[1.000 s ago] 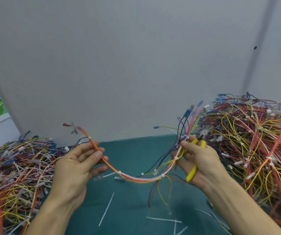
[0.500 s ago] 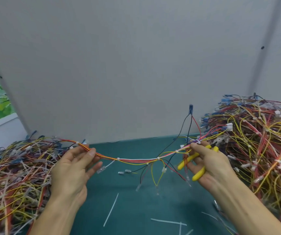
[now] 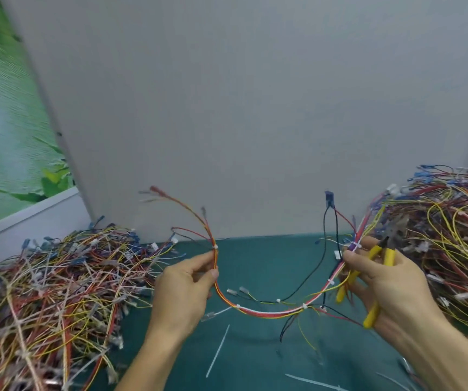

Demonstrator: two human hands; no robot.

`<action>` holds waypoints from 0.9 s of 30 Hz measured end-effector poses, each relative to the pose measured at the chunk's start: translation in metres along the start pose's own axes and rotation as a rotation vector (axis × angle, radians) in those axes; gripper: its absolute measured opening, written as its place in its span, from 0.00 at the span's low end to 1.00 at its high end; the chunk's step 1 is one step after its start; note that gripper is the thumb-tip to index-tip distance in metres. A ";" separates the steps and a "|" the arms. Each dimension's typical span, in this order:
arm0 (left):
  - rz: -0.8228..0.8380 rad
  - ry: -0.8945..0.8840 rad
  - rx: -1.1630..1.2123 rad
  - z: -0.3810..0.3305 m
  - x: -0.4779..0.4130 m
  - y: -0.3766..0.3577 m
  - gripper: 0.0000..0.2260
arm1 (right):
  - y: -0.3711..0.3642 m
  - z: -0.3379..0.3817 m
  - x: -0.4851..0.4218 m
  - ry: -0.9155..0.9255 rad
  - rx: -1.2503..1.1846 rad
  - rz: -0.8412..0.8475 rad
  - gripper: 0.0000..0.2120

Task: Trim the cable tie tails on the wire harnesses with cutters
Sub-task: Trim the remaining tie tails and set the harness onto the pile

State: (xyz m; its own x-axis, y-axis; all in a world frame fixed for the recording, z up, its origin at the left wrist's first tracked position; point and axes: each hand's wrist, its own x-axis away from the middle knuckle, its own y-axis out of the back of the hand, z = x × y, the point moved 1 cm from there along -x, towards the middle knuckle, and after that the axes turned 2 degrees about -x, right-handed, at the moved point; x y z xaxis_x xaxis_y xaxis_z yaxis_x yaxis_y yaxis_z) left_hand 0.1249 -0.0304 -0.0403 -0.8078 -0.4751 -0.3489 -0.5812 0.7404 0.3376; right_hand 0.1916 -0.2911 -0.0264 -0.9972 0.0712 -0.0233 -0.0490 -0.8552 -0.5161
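A wire harness (image 3: 269, 311) of red, orange, yellow and white wires hangs in a U between my hands above the green mat. White cable ties bind it at several spots. My left hand (image 3: 183, 292) pinches its left arm just below a tie, between thumb and fingers. My right hand (image 3: 388, 280) pinches the right arm near another tie and also grips the yellow-handled cutters (image 3: 383, 266), whose grey jaws point up and to the right.
A big heap of harnesses (image 3: 52, 292) lies at the left and a taller heap (image 3: 447, 235) at the right. Cut white tie tails (image 3: 218, 351) lie on the green mat (image 3: 255, 266). A grey panel stands behind.
The harness was stretched nearly straight half a second ago; now my hands are closer together and it sags in a deep U, its left end swung upward.
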 end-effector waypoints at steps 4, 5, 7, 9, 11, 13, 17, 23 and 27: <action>0.076 -0.063 -0.166 -0.002 0.003 -0.003 0.21 | -0.001 -0.002 0.003 0.080 0.086 0.005 0.09; 0.089 -0.068 -0.179 -0.002 0.003 -0.003 0.23 | -0.001 -0.003 0.003 0.091 0.113 0.000 0.09; 0.109 -0.057 -0.168 -0.003 0.003 -0.002 0.25 | -0.002 -0.002 0.005 0.114 0.171 -0.012 0.08; 0.109 -0.011 -0.117 -0.002 0.003 -0.002 0.24 | -0.003 0.000 0.007 0.144 0.209 -0.013 0.07; 0.106 0.044 -0.059 0.000 0.002 -0.003 0.20 | -0.005 0.005 0.008 0.187 0.233 -0.017 0.05; 0.111 0.090 0.020 0.001 0.003 -0.004 0.17 | -0.010 0.012 0.008 0.233 0.231 -0.020 0.05; 0.167 0.144 0.186 -0.002 0.007 -0.008 0.16 | -0.027 0.031 0.003 0.306 0.126 -0.038 0.07; 0.548 0.070 0.130 0.001 0.016 -0.019 0.20 | -0.051 0.045 -0.011 0.378 0.089 -0.113 0.07; 0.701 -0.010 -0.496 0.008 0.024 -0.031 0.17 | -0.063 0.045 -0.018 0.386 0.138 -0.092 0.07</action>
State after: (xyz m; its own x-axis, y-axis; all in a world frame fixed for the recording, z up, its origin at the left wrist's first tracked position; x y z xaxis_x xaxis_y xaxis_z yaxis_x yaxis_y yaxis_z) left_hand 0.1240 -0.0609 -0.0665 -0.9969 0.0202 0.0759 0.0740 0.5665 0.8208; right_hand 0.2101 -0.2611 0.0449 -0.8952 0.3151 -0.3153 -0.1702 -0.8953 -0.4116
